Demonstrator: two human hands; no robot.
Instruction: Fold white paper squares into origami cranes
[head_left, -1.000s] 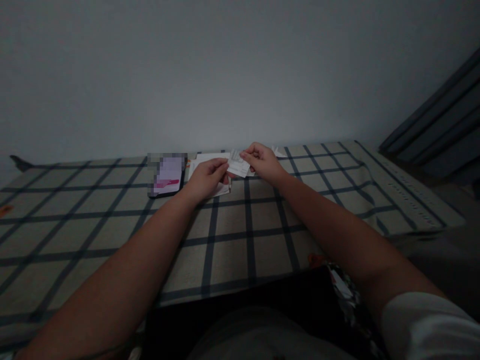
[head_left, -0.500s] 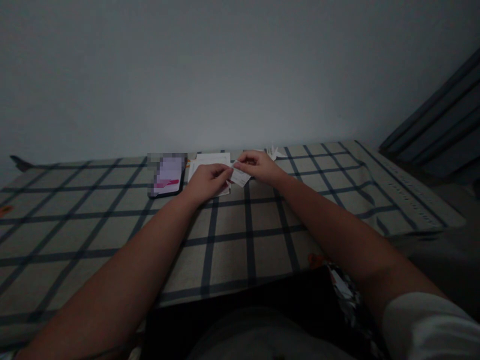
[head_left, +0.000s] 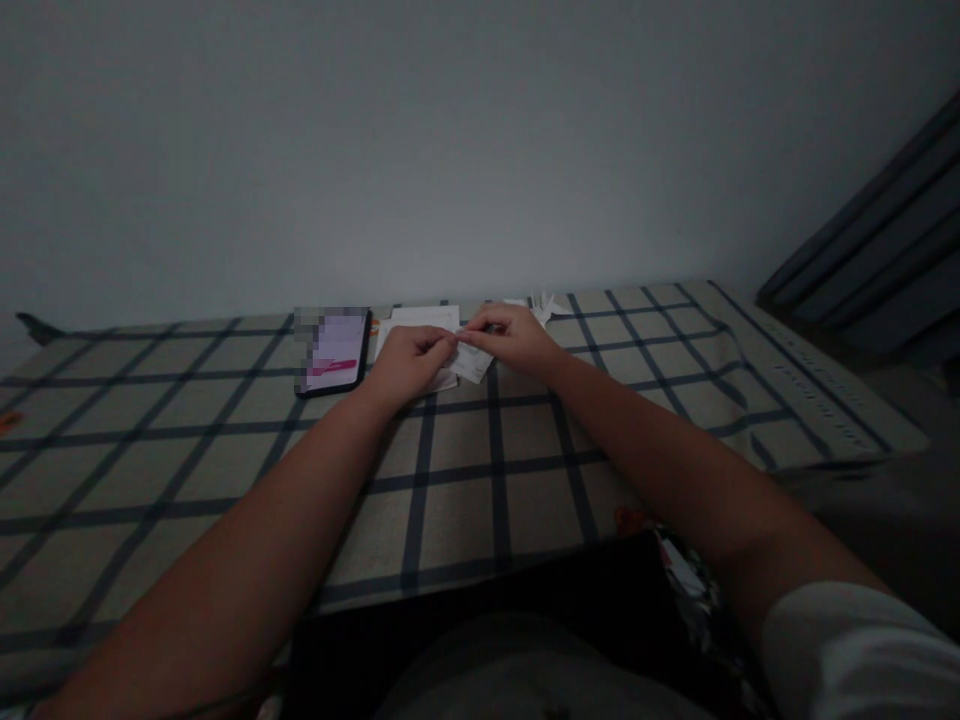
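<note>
A small white piece of paper (head_left: 472,362) with faint print is held between my two hands, just above the tablecloth. My left hand (head_left: 411,364) pinches its upper left edge between thumb and fingers. From the other side, my right hand (head_left: 513,336) pinches the same edge, its fingertips almost touching the left thumb. The fingers cover part of the paper, so any folds there are hidden. Beneath and behind my left hand lie flat white papers (head_left: 426,315), partly covered by it.
A phone (head_left: 334,352) with a lit, partly blurred screen lies left of the papers. Beyond my right hand sits a folded white paper shape (head_left: 550,308). The checked tablecloth (head_left: 457,510) reaches to the wall (head_left: 480,150). A dark curtain (head_left: 885,230) hangs at the right.
My right fingertips have moved left, close to the left thumb. The small paper has turned and shifted slightly left and down, with more of it showing below the fingers.
</note>
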